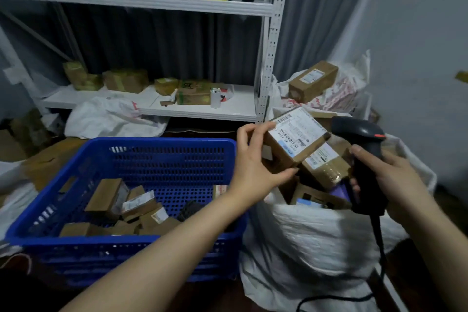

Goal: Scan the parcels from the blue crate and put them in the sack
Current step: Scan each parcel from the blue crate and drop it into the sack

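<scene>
Scan step: my L hand (255,157) grips a box (295,138), label up, over the sack (311,240) mouth, just right of the crate (162,141) rim. My R hand (395,180) grips the scanner (357,130), prob. aimed at the label. Next: lower box into sack.

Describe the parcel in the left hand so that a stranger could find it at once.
Find the white sack right of the blue crate. Above its open mouth, the left hand grips a brown cardboard parcel. Unlike the parcels lying in the sack, it is lifted, its large white label facing up.
</scene>
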